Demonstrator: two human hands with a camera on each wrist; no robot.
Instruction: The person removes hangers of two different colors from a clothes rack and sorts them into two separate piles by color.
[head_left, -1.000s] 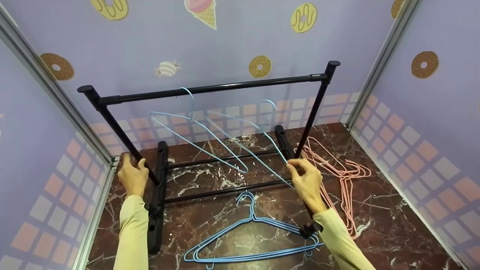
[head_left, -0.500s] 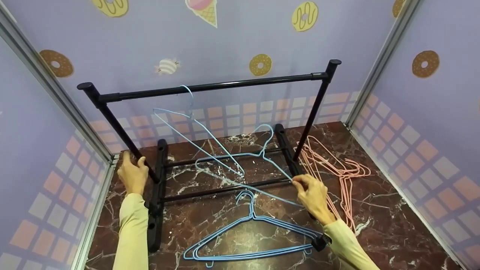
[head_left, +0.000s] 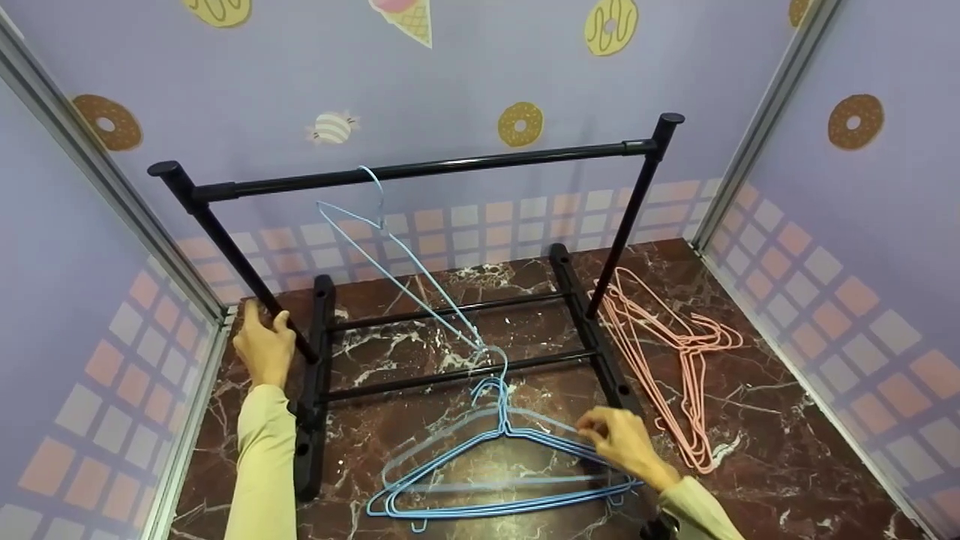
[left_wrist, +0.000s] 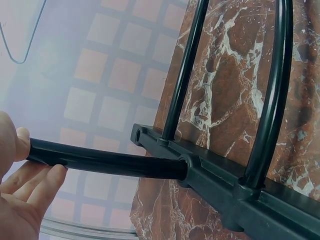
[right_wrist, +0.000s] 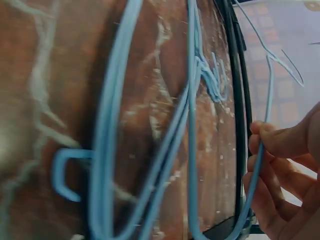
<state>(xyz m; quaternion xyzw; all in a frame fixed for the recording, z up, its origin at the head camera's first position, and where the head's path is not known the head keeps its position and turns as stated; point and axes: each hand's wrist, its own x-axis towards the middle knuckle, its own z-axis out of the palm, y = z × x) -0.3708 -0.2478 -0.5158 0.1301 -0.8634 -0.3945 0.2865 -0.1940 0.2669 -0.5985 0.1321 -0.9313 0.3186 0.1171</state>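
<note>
A black clothes rack (head_left: 420, 171) stands on the marble floor. My left hand (head_left: 262, 346) grips its left upright post (head_left: 232, 259); in the left wrist view the fingers (left_wrist: 42, 187) curl round the post (left_wrist: 105, 162) near the base. One blue wire hanger (head_left: 401, 274) hangs from the top rail. My right hand (head_left: 616, 442) pinches another blue hanger (head_left: 442, 437), blurred, low over a pile of blue hangers (head_left: 525, 504) on the floor. In the right wrist view the fingers (right_wrist: 280, 145) are curled on the blue wire (right_wrist: 261, 160).
Several pink hangers (head_left: 675, 345) lie on the floor right of the rack. Purple walls with doughnut prints close in the back and both sides. The rack's base bars (head_left: 450, 375) cross the floor between the feet.
My right hand has carried the blue hanger down from rail height to just over the blue pile on the floor. My left hand has stayed on the post.
</note>
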